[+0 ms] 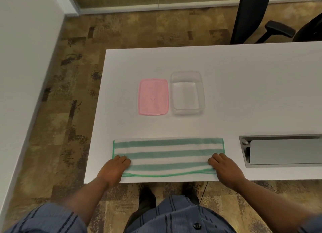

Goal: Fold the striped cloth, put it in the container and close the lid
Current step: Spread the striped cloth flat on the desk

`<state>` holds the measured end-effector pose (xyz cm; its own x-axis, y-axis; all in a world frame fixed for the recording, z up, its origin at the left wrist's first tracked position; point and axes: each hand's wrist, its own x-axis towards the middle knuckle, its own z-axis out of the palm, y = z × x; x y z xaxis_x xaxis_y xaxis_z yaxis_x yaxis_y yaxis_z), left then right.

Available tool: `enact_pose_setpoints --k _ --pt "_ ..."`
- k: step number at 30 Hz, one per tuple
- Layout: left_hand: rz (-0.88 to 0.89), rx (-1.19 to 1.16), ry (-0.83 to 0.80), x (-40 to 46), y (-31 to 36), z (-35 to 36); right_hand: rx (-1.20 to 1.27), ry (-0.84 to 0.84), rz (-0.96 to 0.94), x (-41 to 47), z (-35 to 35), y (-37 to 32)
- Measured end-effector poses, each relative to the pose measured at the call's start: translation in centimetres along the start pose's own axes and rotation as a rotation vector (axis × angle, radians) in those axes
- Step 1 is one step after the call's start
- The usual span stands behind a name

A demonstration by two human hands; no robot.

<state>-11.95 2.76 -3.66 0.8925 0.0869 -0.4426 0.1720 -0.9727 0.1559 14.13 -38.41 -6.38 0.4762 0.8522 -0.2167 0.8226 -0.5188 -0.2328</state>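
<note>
A green-and-white striped cloth (168, 155) lies as a long folded band along the table's near edge, two layers showing at its front hem. My left hand (115, 168) holds the cloth's near left corner, fingers curled onto it. My right hand (224, 169) grips the near right corner the same way. Further back stands a clear, empty rectangular container (200, 91), its top uncovered. Its pink lid (153, 96) lies flat on the table just left of it, touching or nearly touching.
The white table (244, 93) ends at its left edge near the cloth's left end. A grey cable hatch (282, 150) is set into the table right of the cloth. A black office chair (252, 14) stands beyond the far edge.
</note>
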Motion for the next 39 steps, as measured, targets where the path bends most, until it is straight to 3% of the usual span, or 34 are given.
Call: enact_pose_setpoints --k 3,11,15,17,21,26,35,39 --pt "0.002 -0.025 0.028 0.1 0.2 -0.4 0.033 0.131 0.02 0.4 -0.5 -0.1" --pt "-0.174 -0.129 0.223 1.4 0.1 -2.3 0.177 0.374 0.297 3.5 -3.7 0.0" --pt "-0.185 -0.1 0.277 2.6 0.0 -4.3 0.122 0.432 0.218 5.1 -5.5 0.7" --pt "-0.151 -0.078 0.277 2.4 0.2 -4.2 0.058 0.38 0.107 4.8 -5.2 0.9" --pt "-0.009 -0.063 0.188 0.7 0.7 -1.8 -0.071 0.106 -0.048 2.2 -2.4 0.8" --pt "-0.018 -0.09 0.049 -0.5 0.6 0.6 -0.064 -0.125 0.03 0.2 0.2 0.9" --pt "-0.009 -0.051 0.035 -0.2 0.1 0.4 -0.052 0.018 0.01 0.8 -0.8 0.6" --pt "-0.011 -0.069 -0.003 -0.4 0.0 0.8 -0.113 -0.044 -0.008 0.1 -0.5 0.4"
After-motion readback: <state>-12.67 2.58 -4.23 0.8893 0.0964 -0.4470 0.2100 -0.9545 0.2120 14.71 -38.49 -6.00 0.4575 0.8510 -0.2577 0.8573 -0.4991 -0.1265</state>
